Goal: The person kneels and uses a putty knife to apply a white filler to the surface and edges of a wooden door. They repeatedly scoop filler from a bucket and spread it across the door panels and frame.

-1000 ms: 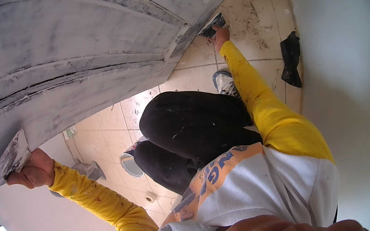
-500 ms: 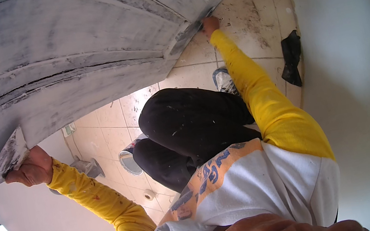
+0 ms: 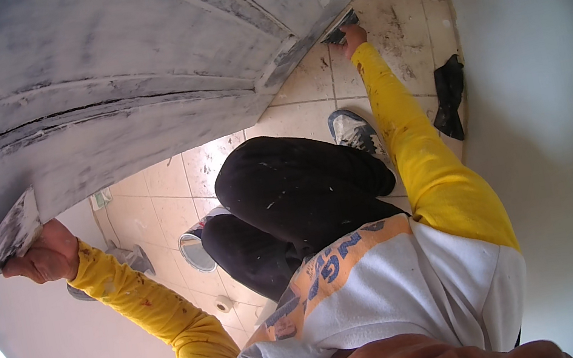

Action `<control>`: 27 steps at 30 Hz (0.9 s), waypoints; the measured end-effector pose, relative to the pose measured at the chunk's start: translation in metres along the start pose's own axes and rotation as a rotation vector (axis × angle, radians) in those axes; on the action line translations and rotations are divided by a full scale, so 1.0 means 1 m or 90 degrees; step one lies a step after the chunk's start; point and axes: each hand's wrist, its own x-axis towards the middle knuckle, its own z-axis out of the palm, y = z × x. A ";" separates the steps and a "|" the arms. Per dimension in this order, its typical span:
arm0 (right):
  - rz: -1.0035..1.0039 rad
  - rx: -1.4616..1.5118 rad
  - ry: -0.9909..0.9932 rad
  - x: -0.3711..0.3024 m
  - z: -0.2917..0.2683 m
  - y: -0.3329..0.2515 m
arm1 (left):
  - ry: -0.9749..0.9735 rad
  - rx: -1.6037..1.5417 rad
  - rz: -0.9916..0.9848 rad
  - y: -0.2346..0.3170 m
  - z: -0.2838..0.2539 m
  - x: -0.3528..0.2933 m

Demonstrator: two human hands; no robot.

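A panelled door (image 3: pixel 103 50), smeared with grey and white filler, fills the upper left. My left hand (image 3: pixel 50 253) is closed on a wide putty knife (image 3: pixel 14 236), its flat blade streaked with grey and white, beside the door's lower left part. My right hand (image 3: pixel 352 38) reaches far ahead and grips a dark flat scraper (image 3: pixel 341 27). That scraper lies just off the door's edge, above the floor tiles. My fingers partly cover it.
A round tin (image 3: pixel 198 253) stands on the tiled floor (image 3: pixel 301 109) beside my knees. Near it is a tape roll (image 3: pixel 224 303). A black crumpled piece (image 3: pixel 449 96) lies along the pale right wall (image 3: pixel 541 103). Dark smudges mark the far tiles.
My right hand has moved right, away from the door's edge, and the scraper in it now shows. My left hand has shifted slightly up and left with the putty knife.
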 end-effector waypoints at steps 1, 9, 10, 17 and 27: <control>0.008 -0.009 -0.004 0.004 0.003 -0.004 | -0.008 -0.001 -0.003 0.000 0.000 0.000; -0.363 0.011 -0.008 -0.019 0.060 0.120 | -0.047 0.015 0.010 -0.007 0.019 0.002; -0.370 -0.008 0.033 -0.055 0.074 0.141 | -0.044 0.036 0.012 -0.001 0.015 -0.001; -0.094 -0.013 0.024 -0.042 -0.003 0.107 | -0.034 0.047 0.015 -0.005 0.031 0.000; -0.107 -0.229 -0.101 -0.005 -0.012 0.090 | -0.043 0.031 0.015 -0.004 0.019 -0.001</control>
